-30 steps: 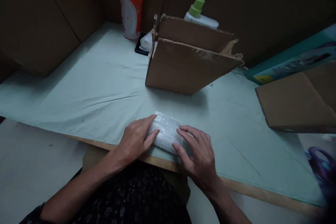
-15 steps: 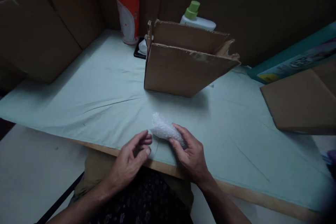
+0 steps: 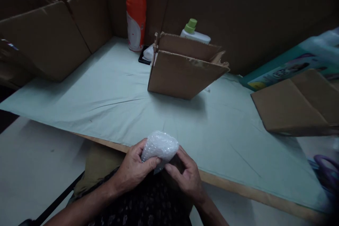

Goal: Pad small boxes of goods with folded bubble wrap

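A bundle of clear bubble wrap (image 3: 161,144) is held over the front edge of the table; whatever lies inside it cannot be made out. My left hand (image 3: 136,167) grips its left side, thumb across the front. On the right side, my right hand (image 3: 187,176) has its fingers behind the bundle and its thumb by the lower edge. Beyond both hands, a cardboard box (image 3: 182,74) stands upright on the pale green cloth (image 3: 119,109), its top flaps up and its inside mostly hidden.
A large cardboard box (image 3: 45,39) stands at left. Behind are an orange-and-white bottle (image 3: 136,10), a green-capped white bottle (image 3: 196,36) and a white wrapped item (image 3: 148,53) on something flat and black. Right are another box (image 3: 288,102), a teal package (image 3: 286,70) and a purple loop handle (image 3: 324,169).
My left hand, apart from the bundle before, has closed on its left side. The bundle has come nearer to me and turned, showing a broader face. The camera view has shifted slightly.
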A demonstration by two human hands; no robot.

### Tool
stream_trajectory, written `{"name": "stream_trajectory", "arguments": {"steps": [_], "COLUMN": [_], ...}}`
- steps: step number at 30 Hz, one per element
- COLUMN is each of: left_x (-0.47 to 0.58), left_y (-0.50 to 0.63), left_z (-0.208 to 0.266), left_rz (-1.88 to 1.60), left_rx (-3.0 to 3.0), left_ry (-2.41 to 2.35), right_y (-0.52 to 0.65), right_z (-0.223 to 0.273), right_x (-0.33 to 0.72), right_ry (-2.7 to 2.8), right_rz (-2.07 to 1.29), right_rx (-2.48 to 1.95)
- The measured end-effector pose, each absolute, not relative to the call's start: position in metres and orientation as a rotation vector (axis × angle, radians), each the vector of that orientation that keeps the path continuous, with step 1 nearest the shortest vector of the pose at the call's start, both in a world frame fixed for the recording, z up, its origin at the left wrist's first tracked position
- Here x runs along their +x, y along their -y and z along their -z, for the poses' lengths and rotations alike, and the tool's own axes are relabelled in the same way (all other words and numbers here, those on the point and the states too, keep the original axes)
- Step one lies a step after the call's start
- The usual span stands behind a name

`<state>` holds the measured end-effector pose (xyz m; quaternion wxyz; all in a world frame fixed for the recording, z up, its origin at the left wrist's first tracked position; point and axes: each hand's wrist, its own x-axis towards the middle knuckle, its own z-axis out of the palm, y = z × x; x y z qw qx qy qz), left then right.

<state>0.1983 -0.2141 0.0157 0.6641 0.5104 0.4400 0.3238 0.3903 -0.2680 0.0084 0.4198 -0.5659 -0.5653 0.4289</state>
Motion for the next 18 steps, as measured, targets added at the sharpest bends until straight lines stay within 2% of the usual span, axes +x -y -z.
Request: {"name": "stream_trajectory", "arguments": {"steps": [9, 15, 18], "left_x": [0.192, 0.199, 0.194], "left_y": [0.217, 0.200, 0.171], "left_z": [-0.008, -0.002, -0.016], "left_rz": [-0.400, -0.250, -0.283], "left_rx": [1.429, 1.529, 1.778], "left_ry": [-0.860, -0.867, -0.823], "right_y": [0.236, 0.221, 0.216], "right_z": [-0.042, -0.041, -0.040], "right_x": [0.415, 0.411, 0.427], "right_ry": [1.904, 1.834, 1.732], "right_rz": [-1.278, -1.301, -1.253], "right_rx": [-1.408, -1.337, -1.367]}}
